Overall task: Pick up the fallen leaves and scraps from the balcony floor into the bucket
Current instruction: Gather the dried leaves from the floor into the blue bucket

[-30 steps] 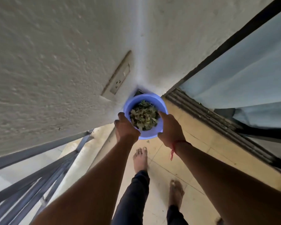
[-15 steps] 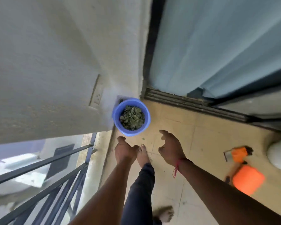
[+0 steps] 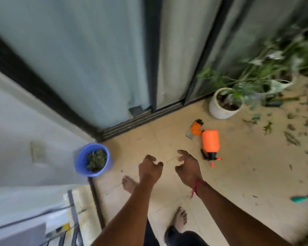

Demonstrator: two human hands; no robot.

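A pale sliding door (image 3: 78, 59) is filling the upper half of the frame, with a grey wall (image 3: 16, 130) running down the left side. The tiled floor (image 3: 238, 183) is spreading across the lower right, and a railing (image 3: 73, 219) is showing at the lower left. Blurred plants (image 3: 267, 68) are leaning in from the upper right, one of them sitting in a white pot (image 3: 219, 110) against the door track.

The bucket (image 3: 82, 162) – blue, upright – is standing at centre left in the corner where wall and door track meet, and dark leaves (image 3: 96, 159) are lying inside it. An orange sprayer (image 3: 211, 142) is lying on its side right of centre, near the pot.

Both bare arms are reaching up from the bottom edge. The left hand (image 3: 149, 170) and the right hand (image 3: 188, 168) are hanging side by side at centre, apart from each other and from the bucket – fingers loosely curled, gripping nothing.

Green scraps (image 3: 292, 137) are lying scattered over the tiles at the right edge. A teal handle (image 3: 299, 198) is lying at the lower right. A red thread (image 3: 195, 188) is circling the right wrist.
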